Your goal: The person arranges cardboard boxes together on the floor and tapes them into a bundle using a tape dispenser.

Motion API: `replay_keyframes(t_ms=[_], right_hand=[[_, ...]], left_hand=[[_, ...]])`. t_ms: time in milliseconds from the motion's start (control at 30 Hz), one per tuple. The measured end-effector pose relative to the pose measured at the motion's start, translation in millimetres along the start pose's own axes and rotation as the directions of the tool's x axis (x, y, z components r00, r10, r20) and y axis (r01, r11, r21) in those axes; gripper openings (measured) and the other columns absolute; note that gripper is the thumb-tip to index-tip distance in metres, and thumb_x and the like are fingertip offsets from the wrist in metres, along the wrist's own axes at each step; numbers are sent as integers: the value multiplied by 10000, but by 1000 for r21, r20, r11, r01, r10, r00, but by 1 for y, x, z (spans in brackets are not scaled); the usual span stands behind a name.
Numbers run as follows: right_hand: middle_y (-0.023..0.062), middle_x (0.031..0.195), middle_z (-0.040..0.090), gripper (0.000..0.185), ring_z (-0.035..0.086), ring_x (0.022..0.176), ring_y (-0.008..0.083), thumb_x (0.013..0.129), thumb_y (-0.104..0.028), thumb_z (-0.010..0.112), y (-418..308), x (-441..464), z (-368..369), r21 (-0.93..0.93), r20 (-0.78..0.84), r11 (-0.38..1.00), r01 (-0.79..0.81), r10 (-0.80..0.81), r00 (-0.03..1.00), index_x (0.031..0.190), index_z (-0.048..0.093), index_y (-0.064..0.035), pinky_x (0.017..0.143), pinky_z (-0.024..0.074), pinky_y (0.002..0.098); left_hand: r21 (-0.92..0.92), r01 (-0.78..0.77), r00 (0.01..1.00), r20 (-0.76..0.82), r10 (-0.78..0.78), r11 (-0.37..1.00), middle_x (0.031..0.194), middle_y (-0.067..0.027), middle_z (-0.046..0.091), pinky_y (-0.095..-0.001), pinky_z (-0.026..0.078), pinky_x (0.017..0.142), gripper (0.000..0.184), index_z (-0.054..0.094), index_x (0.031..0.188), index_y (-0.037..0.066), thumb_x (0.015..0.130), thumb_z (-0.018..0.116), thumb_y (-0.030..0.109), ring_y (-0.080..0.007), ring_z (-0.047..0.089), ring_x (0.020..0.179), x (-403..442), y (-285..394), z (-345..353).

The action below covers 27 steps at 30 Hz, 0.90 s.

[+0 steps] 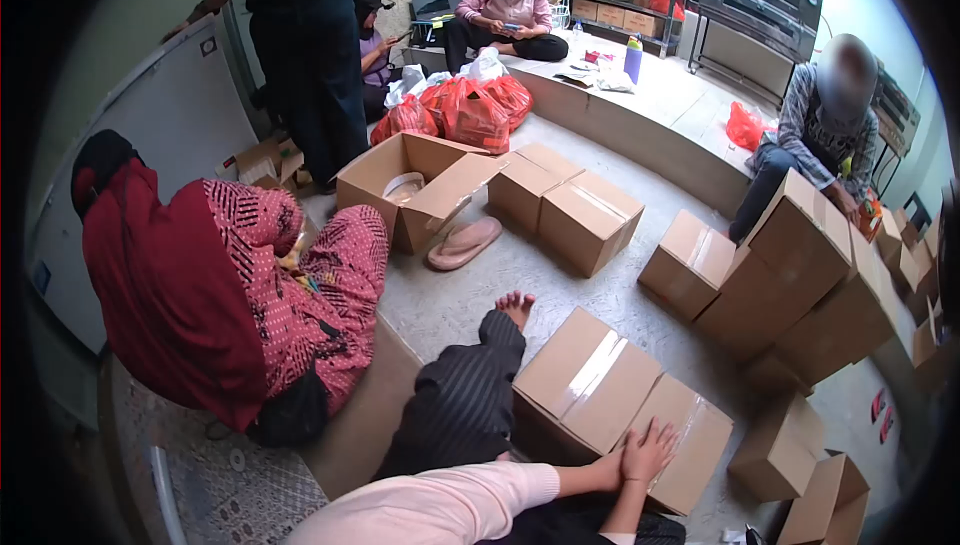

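My right hand [650, 450] lies on top of a closed cardboard box [710, 455], its fingers stretched out flat near a strip of clear tape. From the left, my pink-sleeved left arm reaches across, and my left hand [606, 472] meets my right hand at the wrist. The fingers of my left hand are hidden. Against this box stands another closed cardboard box [570, 360], with clear tape along its top seam. My leg in dark striped trousers [455, 395] is bent beside the boxes.
A person in a red head covering [170, 285] sits at left. Ahead are an open carton [400, 185], pink slippers [465, 243] and taped boxes [590, 215]. Stacked boxes [790, 265] stand right, near another seated person. Red plastic bags [470, 110] lie by a raised step [620, 135].
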State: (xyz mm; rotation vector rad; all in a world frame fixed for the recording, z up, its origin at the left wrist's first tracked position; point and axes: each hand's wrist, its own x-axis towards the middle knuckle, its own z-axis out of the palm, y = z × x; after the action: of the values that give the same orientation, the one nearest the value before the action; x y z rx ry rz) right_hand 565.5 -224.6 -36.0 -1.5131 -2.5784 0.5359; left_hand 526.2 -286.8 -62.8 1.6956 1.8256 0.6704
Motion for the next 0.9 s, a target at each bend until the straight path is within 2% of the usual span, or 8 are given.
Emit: replay_keyframes(t_ms=[67,200,267,433,600,767,833,900], right_hand=[[138,1416,235,568,162,1317,330,765,-415,535,1,-7,4,5,-28,1000,0,0,1000,1280,428,-199,1042,95,527],[137,1411,246,546,176,1312,329,765,-403,541,-2,-12,6,19,-67,1000,2,-1,998,1256,450,-183,1038,104,530],[138,1412,245,548,175,1312,332,765,-400,542,-2,-13,8,1,-79,1000,8,-8,997,1257,447,-180,1036,104,534],[137,1414,239,570,165,1313,341,756,-409,557,-7,-14,4,-16,-69,1000,-6,5,998,1262,432,-175,1029,100,552],[144,1409,246,564,171,1311,342,760,-411,554,-6,-15,4,-19,-79,1000,3,-4,997,1259,437,-175,1027,110,554],[152,1401,258,556,184,1305,349,758,-411,552,-1,-16,9,-48,-125,999,2,-8,992,1252,439,-184,1025,121,553],[153,1396,269,561,186,1304,350,754,-412,554,-3,-14,7,-42,-95,999,7,-11,995,1254,434,-188,1024,120,555],[156,1394,272,564,186,1303,351,752,-414,555,-2,-12,10,-47,-116,999,11,-16,993,1254,432,-188,1023,119,556]], left_hand=[[-195,-177,980,-129,153,965,1418,-148,207,-429,26,1086,648,267,1341,28,824,481,354,-303,105,1323,0,-24,30],[-65,-149,987,-66,145,987,1415,-146,215,-417,42,1087,632,283,1333,24,827,478,348,-295,130,1317,-9,-18,27],[-442,-245,929,-361,79,863,1407,-148,235,-409,54,1087,617,306,1323,26,824,483,342,-290,154,1309,1,-41,66],[78,-168,982,-73,174,983,1405,-134,254,-386,73,1087,558,299,1333,41,849,433,284,-278,159,1314,-19,-4,3],[155,-204,973,-80,218,967,1414,-128,238,-474,39,1072,598,299,1337,50,831,404,351,-318,126,1318,-23,3,-7],[170,-212,975,-33,220,962,1386,-120,298,-471,59,1081,560,346,1312,62,851,389,378,-296,176,1306,-23,2,-6],[90,-274,950,-128,284,957,1379,-131,304,-471,66,1080,559,346,1309,54,852,389,373,-304,188,1301,-18,-7,6],[193,-285,948,-91,306,939,1379,-142,300,-466,74,1080,565,343,1309,46,847,404,366,-312,196,1297,-17,-14,14]])
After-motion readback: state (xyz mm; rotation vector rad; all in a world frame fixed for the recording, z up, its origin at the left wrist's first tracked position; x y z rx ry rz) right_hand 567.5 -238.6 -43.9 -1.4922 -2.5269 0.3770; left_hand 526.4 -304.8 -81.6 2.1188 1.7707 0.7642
